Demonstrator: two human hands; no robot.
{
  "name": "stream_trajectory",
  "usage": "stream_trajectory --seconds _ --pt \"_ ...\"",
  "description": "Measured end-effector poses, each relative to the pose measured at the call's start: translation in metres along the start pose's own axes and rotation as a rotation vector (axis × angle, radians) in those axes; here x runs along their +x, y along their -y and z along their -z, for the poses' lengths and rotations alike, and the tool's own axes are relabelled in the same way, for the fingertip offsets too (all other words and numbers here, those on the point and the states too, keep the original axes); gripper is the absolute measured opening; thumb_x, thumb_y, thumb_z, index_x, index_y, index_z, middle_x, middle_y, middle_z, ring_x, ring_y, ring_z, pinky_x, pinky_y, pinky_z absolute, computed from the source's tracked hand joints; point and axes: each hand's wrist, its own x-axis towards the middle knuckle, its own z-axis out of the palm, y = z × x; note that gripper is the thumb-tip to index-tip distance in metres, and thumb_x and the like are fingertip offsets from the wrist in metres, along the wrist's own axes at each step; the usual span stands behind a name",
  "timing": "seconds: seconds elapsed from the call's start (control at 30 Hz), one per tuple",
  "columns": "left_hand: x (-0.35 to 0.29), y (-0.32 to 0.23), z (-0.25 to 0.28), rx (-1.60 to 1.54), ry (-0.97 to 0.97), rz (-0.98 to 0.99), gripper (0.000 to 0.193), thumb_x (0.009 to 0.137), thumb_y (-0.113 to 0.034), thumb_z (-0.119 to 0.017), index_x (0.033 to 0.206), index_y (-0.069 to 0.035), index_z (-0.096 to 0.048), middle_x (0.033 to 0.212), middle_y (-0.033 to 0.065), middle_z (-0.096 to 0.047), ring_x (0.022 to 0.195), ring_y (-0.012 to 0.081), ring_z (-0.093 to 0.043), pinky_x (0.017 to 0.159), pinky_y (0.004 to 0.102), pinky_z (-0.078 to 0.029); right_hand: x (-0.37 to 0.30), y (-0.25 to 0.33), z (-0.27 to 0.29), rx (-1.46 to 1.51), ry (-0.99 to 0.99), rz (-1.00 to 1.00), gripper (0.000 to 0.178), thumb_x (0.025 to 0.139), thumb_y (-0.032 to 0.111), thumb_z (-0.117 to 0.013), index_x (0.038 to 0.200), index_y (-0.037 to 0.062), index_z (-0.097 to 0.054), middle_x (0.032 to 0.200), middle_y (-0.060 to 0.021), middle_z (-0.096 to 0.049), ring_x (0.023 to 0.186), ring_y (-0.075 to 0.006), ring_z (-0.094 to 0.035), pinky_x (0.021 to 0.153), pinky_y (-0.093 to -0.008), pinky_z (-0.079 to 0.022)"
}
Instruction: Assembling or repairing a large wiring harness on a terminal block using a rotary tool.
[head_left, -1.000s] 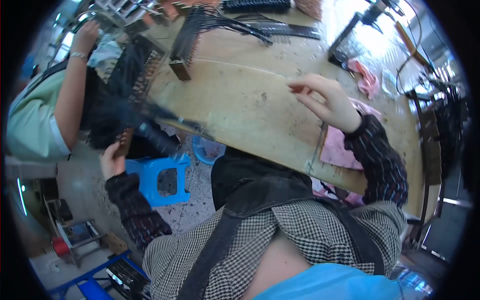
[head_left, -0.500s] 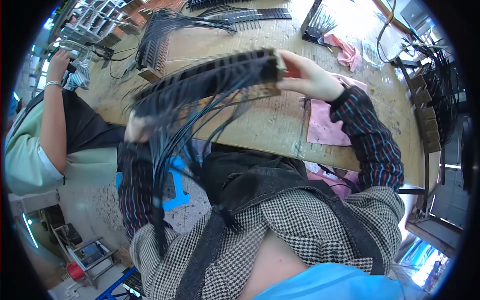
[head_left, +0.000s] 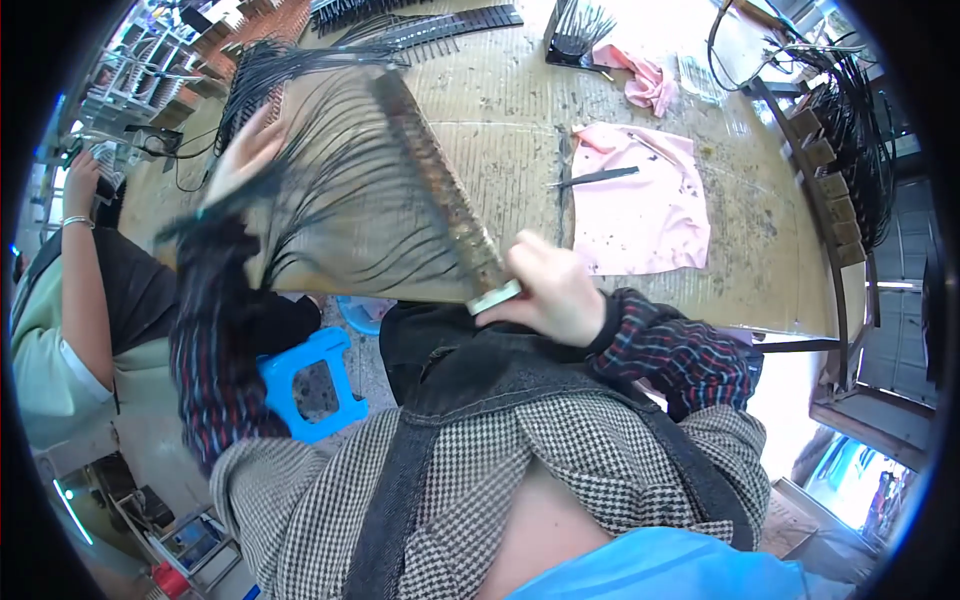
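Observation:
My right hand (head_left: 552,288) grips the near end of a long, narrow rack (head_left: 440,180), which slants away across the table's front edge. Thin black wires (head_left: 345,175) fan out leftward from the rack, and their far ends bunch in a blurred dark bundle by my left wrist. My left hand (head_left: 243,158) is raised beyond that bundle, blurred, with its fingers stretched out and nothing seen in them. To the right of the rack, a dark slim tool (head_left: 600,177) lies on a pink cloth (head_left: 645,225).
More wire-laden racks (head_left: 455,25) lie at the back left. A black holder of pins (head_left: 575,40) and a crumpled pink rag (head_left: 648,85) are at the back. Black wires hang from a rack (head_left: 825,170) at the right. A co-worker's arm (head_left: 85,270) is at left, a blue stool (head_left: 318,385) below.
The rack has swung from lying crosswise between both hands to slanting away from me. My right hand came down and nearer; my left hand let go of its end and moved up and left.

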Motion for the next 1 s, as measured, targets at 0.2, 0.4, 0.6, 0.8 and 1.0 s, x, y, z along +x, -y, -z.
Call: stream_trajectory --seconds 0.2,0.4,0.6,0.8,1.0 --pt "-0.159 -0.038 -0.085 -0.009 -0.962 -0.029 0.043 0.093 -0.013 -0.043 0.132 -0.002 -0.031 0.124 0.0164 -0.044 0.115 0.0242 -0.045 0.098 0.0347 -0.035 -0.004 -0.007 0.016 0.287 0.183 -0.057 0.035 0.068 0.022 -0.073 0.085 0.0019 -0.05 0.076 -0.0117 -0.049 0.068 -0.026 -0.055 0.058 -0.0309 -0.045" --pt "-0.181 -0.005 -0.278 0.349 -0.698 -0.058 0.068 0.066 -0.01 -0.073 0.124 0.001 -0.038 0.118 0.0119 -0.046 0.104 0.0231 -0.048 0.087 0.0343 -0.041 0.057 -0.069 0.098 -0.02 -0.244 0.051 0.039 0.078 0.016 -0.065 0.112 0.0029 -0.054 0.084 -0.0011 -0.059 0.075 -0.0102 -0.057 0.061 -0.0203 -0.045" --pt "-0.078 0.0 -0.323 0.362 -0.365 -0.124 0.077 0.061 -0.017 -0.079 0.121 0.005 -0.037 0.116 0.0223 -0.041 0.104 0.0361 -0.045 0.091 0.0414 -0.037 0.205 -0.184 0.225 -0.505 -0.736 0.047 0.062 0.072 0.037 -0.069 0.109 -0.0089 -0.05 0.094 -0.019 -0.061 0.083 -0.0209 -0.061 0.066 -0.0304 -0.05" --pt "-0.099 0.003 -0.314 0.307 -0.489 -0.07 0.077 0.063 -0.01 -0.075 0.125 0.004 -0.032 0.119 0.0176 -0.042 0.107 0.0302 -0.046 0.092 0.0369 -0.037 0.23 -0.213 0.243 -0.095 -0.448 -0.113 0.038 0.069 0.029 -0.07 0.084 -0.0044 -0.062 0.072 -0.0109 -0.063 0.065 -0.0183 -0.062 0.058 -0.027 -0.049" --pt "-0.112 -0.008 -0.303 0.006 -0.774 0.016 0.075 0.066 0.002 -0.066 0.13 0.002 -0.027 0.129 0.0117 -0.038 0.115 0.022 -0.042 0.094 0.033 -0.036 0.214 -0.144 0.242 -0.167 -0.429 -0.408 0.027 0.069 0.025 -0.069 0.076 -0.0004 -0.063 0.064 -0.0068 -0.063 0.06 -0.0145 -0.061 0.052 -0.0232 -0.046"
